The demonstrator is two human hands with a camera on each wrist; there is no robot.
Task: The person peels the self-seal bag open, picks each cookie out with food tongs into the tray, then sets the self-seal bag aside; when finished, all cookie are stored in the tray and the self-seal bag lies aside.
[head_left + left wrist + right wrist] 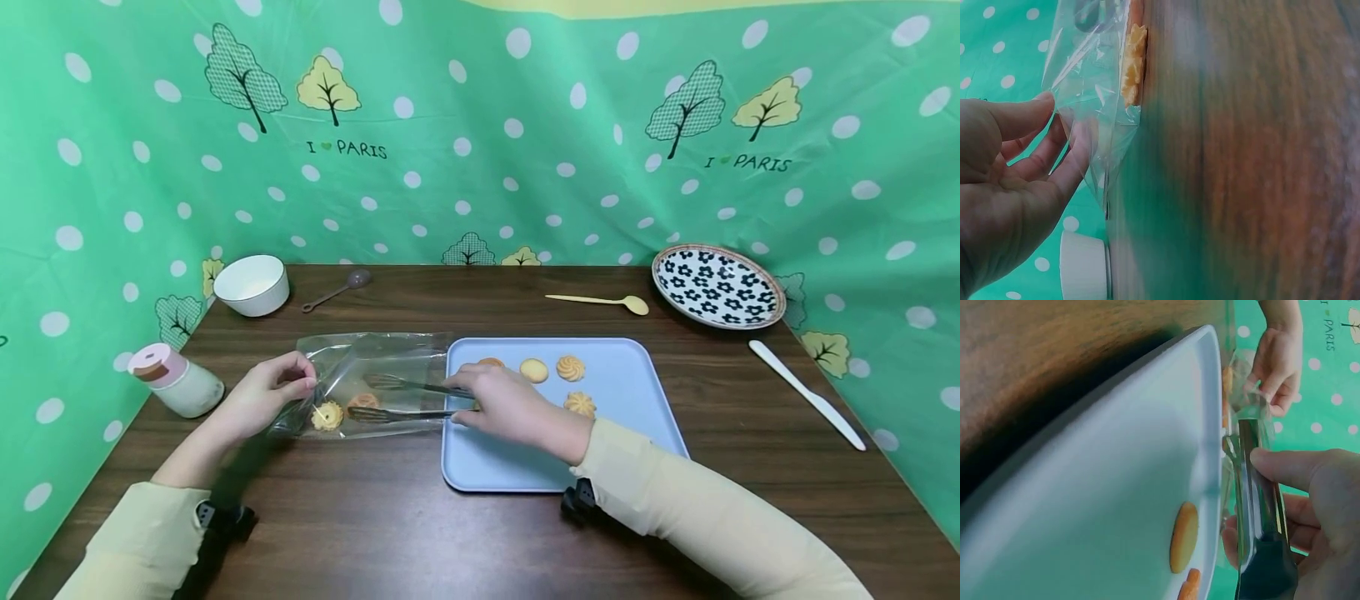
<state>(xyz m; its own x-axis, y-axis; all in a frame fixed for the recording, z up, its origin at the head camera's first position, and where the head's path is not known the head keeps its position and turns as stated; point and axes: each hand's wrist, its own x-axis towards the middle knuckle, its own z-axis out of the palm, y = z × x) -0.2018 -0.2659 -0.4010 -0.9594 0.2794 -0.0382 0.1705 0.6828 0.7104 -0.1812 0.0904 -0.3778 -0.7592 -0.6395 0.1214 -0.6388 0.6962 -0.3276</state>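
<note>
My left hand [258,394] pinches the closed end of a clear plastic bag [408,354] lying on the table. Inside the bag are a pale ring-shaped cookie [327,416] and a browner round cookie [363,403]. With my right hand [517,406] I hold metal tongs [1252,487], thumb on one arm and fingers on the other. The tongs' tips reach into the bag, spread apart near the brown cookie; whether they touch it I cannot tell. Under my right hand is a light blue tray [510,471] with several cookies, including a swirled one [570,368] and a smooth oval one [534,371].
A white bowl [255,287] and a brown spoon [341,289] stand at the back left, a lidded jar [180,383] beside my left forearm. Behind the tray lies a pale yellow spoon [600,301]. On the right are a flower-patterned plate [718,286] and a white knife [806,394].
</note>
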